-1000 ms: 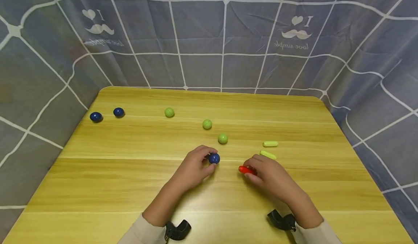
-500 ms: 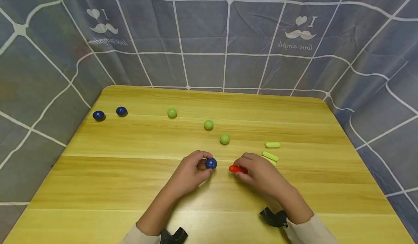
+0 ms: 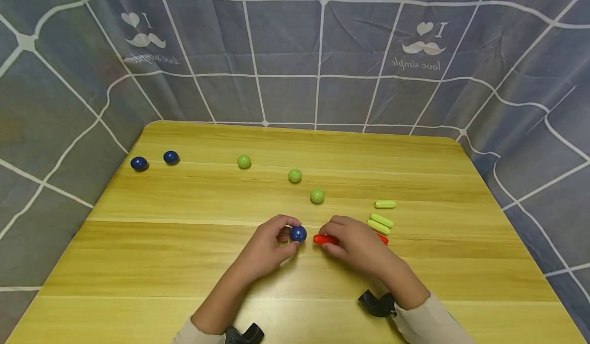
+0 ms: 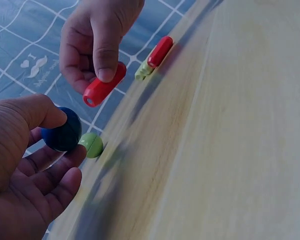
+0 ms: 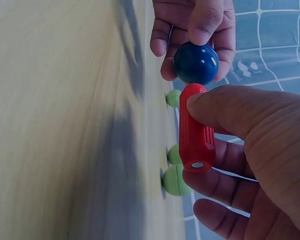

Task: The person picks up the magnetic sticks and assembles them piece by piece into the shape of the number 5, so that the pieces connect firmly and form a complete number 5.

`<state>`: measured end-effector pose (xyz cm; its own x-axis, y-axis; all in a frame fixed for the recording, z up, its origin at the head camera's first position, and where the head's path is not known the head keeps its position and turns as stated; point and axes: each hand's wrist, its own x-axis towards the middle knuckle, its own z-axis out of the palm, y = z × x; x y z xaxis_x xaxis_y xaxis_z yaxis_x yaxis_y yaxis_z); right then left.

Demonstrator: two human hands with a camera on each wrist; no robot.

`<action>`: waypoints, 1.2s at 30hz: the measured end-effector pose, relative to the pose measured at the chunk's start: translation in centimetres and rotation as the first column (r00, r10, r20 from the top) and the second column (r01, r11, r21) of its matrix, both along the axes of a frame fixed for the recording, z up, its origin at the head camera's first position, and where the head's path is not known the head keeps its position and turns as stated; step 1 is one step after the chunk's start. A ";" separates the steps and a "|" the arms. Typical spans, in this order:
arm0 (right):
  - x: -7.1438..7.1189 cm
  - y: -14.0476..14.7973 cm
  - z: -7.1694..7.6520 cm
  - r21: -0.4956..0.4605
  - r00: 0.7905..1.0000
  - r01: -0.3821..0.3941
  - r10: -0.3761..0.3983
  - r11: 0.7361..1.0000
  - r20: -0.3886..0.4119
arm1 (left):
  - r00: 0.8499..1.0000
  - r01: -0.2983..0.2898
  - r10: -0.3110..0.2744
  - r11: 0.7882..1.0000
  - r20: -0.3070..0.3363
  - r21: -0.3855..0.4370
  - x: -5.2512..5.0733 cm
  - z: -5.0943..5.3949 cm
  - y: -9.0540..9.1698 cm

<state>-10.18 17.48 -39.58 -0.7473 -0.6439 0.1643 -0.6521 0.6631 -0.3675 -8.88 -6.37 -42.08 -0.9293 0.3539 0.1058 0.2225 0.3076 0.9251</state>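
The left hand (image 3: 269, 246) pinches a dark blue ball (image 3: 298, 233) between thumb and fingers, above the table. The right hand (image 3: 361, 241) pinches a red ribbed cylinder (image 3: 324, 239) by its sides, its free end pointing at the ball with a small gap in the head view. In the right wrist view the blue ball (image 5: 195, 63) appears just beyond the red cylinder (image 5: 196, 132). A second red piece (image 3: 383, 239) lies on the table, partly hidden behind the right hand. Beside it are two yellow-green cylinders (image 3: 379, 227), close together.
Another yellow-green cylinder (image 3: 384, 204) lies farther back. Three green balls (image 3: 317, 196) run diagonally across the middle of the wooden table (image 3: 207, 272). Two dark blue balls (image 3: 139, 164) sit at the far left. A grey-blue curtain (image 3: 286, 42) surrounds the back and sides.
The right hand has moved left with the red cylinder, closer to the blue ball, uncovering a second red piece and a yellow-green cylinder. The left hand has lowered slightly toward the near edge.
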 end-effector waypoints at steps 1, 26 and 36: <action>0.0 -0.1 0.0 0.001 1.000 0.000 0.000 1.000 0.004 | 1.000 -0.001 0.001 1.000 -0.001 -0.002 0.0 0.0 0.0; -0.3 -1.1 -0.1 0.003 0.999 -0.021 0.021 1.000 0.024 | 1.000 0.010 -0.010 0.999 0.001 -0.052 0.1 -0.2 -0.1; -0.7 -1.3 -0.1 -0.005 0.999 -0.015 0.015 1.000 0.048 | 0.999 0.023 -0.025 0.999 -0.038 -0.046 -0.2 -0.5 -0.2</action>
